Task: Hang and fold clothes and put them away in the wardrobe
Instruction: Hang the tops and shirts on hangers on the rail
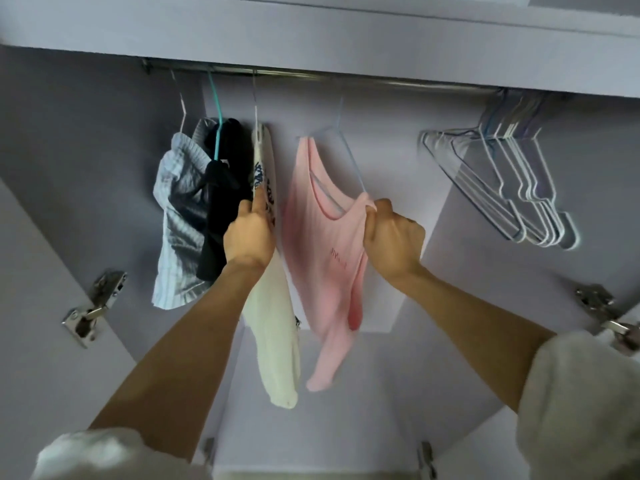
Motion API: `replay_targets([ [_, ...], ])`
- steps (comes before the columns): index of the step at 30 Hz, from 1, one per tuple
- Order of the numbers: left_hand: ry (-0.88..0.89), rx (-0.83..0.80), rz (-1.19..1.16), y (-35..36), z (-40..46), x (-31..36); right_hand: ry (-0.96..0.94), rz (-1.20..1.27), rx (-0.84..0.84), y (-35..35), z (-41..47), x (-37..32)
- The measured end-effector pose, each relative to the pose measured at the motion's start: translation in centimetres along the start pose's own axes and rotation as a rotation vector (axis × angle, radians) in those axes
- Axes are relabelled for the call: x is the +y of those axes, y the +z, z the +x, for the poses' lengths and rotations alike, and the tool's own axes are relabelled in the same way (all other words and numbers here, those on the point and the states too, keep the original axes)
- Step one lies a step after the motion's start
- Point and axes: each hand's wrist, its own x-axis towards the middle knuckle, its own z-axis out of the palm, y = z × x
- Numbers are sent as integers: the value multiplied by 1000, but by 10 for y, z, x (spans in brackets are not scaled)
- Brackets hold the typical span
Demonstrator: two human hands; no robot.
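The pink top (325, 244) hangs on a pale blue hanger (349, 157) from the rail (311, 77) inside the wardrobe (86, 150). The right hand (393, 233) pinches the top's shoulder strap, fingers curled. The left hand (249, 233) presses against the cream garment (273, 341) just left of the top, index finger extended; its other fingers are hidden behind the hand. Further left hang a dark garment (218, 202) and a striped shirt (176, 216). Empty hangers (512, 188) cluster at the rail's right end. The hanger hooks are blurred.
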Motion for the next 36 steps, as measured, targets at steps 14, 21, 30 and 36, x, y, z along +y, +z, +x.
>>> replay_targets([
  [14,70,-21,132,-17,-9,-13,8,-51,-355,25,32,-62],
  [21,27,-182,78,-26,-24,-7,79,152,-543,14,11,-59],
  [30,-150,-179,-23,-26,-108,-16,97,486,-703,-4,-69,-45],
  [36,-338,-109,-2,-40,-200,-25,-53,677,-947,-21,-134,-54],
])
